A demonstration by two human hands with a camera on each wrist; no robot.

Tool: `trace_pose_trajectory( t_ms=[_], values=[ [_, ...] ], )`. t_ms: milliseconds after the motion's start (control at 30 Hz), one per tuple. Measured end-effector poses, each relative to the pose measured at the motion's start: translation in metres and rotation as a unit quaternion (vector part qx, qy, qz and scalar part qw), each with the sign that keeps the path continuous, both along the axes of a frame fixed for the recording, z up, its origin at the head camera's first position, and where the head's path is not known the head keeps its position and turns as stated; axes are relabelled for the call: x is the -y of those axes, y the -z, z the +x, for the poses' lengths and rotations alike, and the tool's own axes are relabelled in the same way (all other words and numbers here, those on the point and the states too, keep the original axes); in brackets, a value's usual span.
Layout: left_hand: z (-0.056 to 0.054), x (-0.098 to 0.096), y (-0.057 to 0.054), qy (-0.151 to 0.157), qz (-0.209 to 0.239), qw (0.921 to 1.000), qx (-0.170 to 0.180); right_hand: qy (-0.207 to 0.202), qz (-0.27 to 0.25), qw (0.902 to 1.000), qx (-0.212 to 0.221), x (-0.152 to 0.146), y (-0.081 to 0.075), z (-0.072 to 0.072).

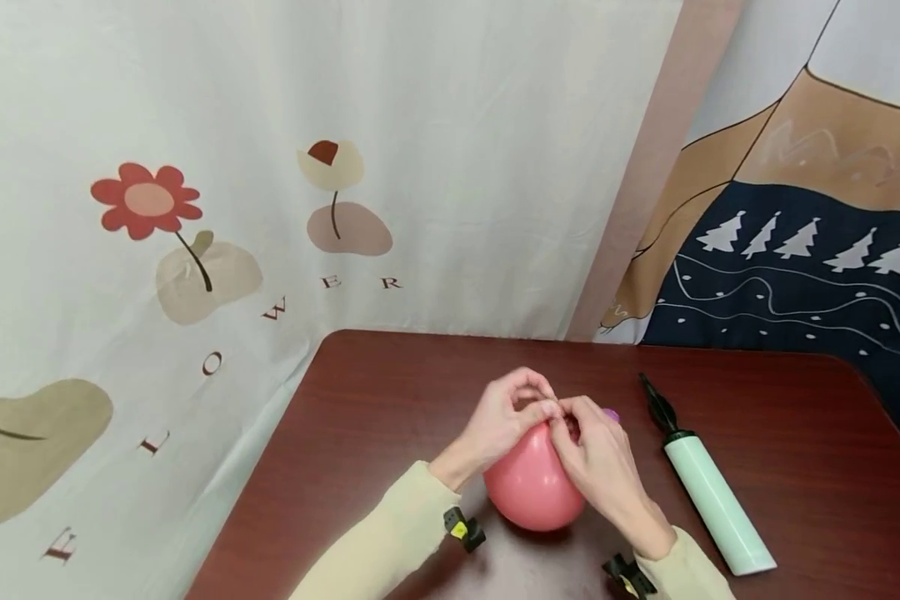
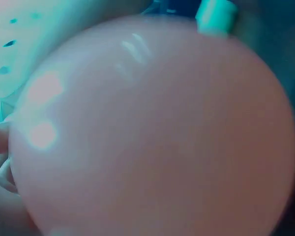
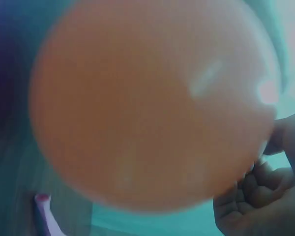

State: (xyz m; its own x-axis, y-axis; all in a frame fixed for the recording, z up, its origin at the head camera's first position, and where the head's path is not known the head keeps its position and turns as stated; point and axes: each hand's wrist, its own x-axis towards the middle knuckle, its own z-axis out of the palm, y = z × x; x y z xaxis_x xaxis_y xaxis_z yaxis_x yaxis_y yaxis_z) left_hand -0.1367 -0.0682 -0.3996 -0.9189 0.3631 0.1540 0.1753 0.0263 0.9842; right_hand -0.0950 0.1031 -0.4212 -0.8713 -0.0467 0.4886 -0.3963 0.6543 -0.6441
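A round, inflated pink balloon point(image 1: 536, 490) hangs just over the table, its neck end up. With thumb and fingers, my left hand point(image 1: 501, 418) pinches the neck from the left. The right hand point(image 1: 600, 462) grips the same spot from the other side, and the fingertips of both meet there. The neck itself is hidden behind the fingers. Most of both wrist views is filled by the balloon point(image 2: 157, 132), with curled fingers of the right hand point(image 3: 258, 199) at its edge.
A hand pump point(image 1: 720, 504) with a pale green barrel and black nozzle lies on the dark red table point(image 1: 390, 400), to the right. Beyond the right hand a small purple object point(image 1: 611, 414) peeks out, mostly hidden. Printed curtains point(image 1: 480, 167) hang behind the table.
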Motion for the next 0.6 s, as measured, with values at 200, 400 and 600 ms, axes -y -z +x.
trace_pose_trajectory(
  t_ms=[200,400,600],
  values=[
    [-0.004,0.011,-0.007,-0.041,-0.077,0.9911,-0.100,-0.039,-0.050,0.9964,0.056,-0.007,-0.013,-0.003],
    [-0.001,0.019,-0.013,-0.029,-0.254,0.9175,-0.304,-0.040,-0.057,0.9956,0.062,-0.014,-0.020,-0.004],
    [0.000,0.015,-0.010,-0.062,-0.324,0.8037,-0.495,-0.044,-0.032,0.9974,0.046,-0.011,-0.018,-0.004]
  ],
)
